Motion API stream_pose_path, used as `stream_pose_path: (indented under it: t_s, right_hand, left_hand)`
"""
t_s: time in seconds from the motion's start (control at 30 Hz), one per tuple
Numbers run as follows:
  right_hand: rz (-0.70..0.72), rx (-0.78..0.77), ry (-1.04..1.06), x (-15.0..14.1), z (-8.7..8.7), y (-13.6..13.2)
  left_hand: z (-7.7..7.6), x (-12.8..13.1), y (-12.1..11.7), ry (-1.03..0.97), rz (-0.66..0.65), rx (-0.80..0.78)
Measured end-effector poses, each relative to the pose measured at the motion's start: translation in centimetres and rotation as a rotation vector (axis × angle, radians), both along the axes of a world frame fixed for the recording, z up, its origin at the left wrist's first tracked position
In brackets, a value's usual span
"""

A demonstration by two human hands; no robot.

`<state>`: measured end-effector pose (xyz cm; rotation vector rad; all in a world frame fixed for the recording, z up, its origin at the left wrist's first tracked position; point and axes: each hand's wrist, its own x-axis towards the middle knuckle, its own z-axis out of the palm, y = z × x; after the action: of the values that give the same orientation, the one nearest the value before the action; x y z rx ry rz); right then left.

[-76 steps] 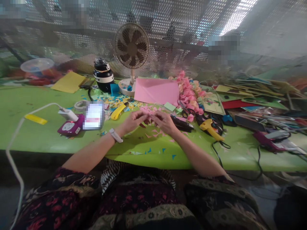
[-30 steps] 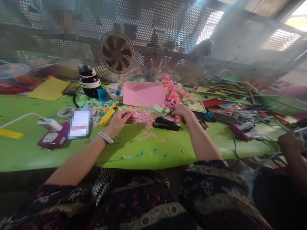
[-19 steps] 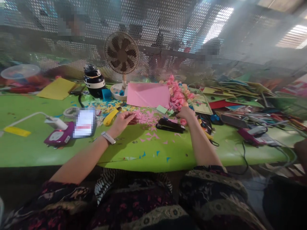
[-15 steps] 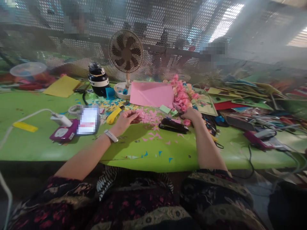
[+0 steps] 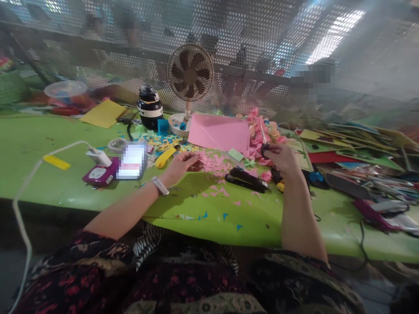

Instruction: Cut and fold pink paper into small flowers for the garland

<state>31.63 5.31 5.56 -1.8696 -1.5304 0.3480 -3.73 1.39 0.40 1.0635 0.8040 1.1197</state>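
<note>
My right hand is closed on scissors with dark handles, their blades pointing up and away in front of a heap of pink paper pieces. My left hand is pinched at the left edge of a scatter of small pink paper scraps. Whatever is between its fingertips cannot be told from the pink scraps behind. Between my hands lies a black stapler. Behind the scraps a pink paper sheet leans against the fan base. A yellow-handled cutter rests just left of my left hand.
A fan and a black flask stand at the back. On the left are a lit phone, a purple power strip and a white cable. Stacked coloured papers crowd the right. The green table's front edge is near my lap.
My right hand has risen from the table beside the stapler, and scissors now show upright in it. My left hand stays pinched by the pink scraps. The whole view has shifted slightly.
</note>
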Motion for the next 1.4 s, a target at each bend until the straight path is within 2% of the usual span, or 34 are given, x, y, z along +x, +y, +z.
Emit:
stream_pose_path:
  t_s: [0.07,0.13,0.2,0.27,0.37,0.57,0.7,0.93,1.17,1.4]
  right_hand:
    - [0.164,0.008,0.369,-2.9,0.0,-0.8]
    - [0.303,0.006,0.562,-6.3,-0.1,-2.1]
    - [0.456,-0.063,0.654,-9.4,-0.4,-3.5]
    - [0.515,-0.108,0.686,-11.8,-0.7,-4.7]
    - [0.567,-0.155,0.729,-13.6,-1.1,-5.6]
    - [0.553,-0.114,0.824,-14.5,-1.0,-6.1]
    - [0.521,-0.11,0.817,-14.6,-0.7,-6.8]
    - [0.552,-0.047,0.74,-14.4,-0.5,-7.1]
    - [0.607,-0.084,0.763,-14.8,-1.1,-7.0]
    - [0.598,-0.048,0.777,-14.8,-1.6,-6.9]
  left_hand:
    - [0.2,0.1,-0.4,0.039,-0.018,0.031]
    - [0.3,0.2,-0.7,0.091,-0.044,0.068]
    - [0.3,0.3,-1.1,0.131,-0.068,0.102]
    - [0.2,0.4,-1.3,0.154,-0.09,0.127]
    - [0.1,0.6,-1.5,0.168,-0.12,0.157]
    - [0.5,0.6,-1.9,0.156,-0.145,0.193]
    - [0.6,0.7,-2.1,0.141,-0.146,0.203]
    - [0.3,0.9,-2.1,0.157,-0.144,0.219]
    - [0.1,1.1,-2.4,0.176,-0.181,0.264]
    - [0.4,0.8,-2.3,0.144,-0.251,0.181]
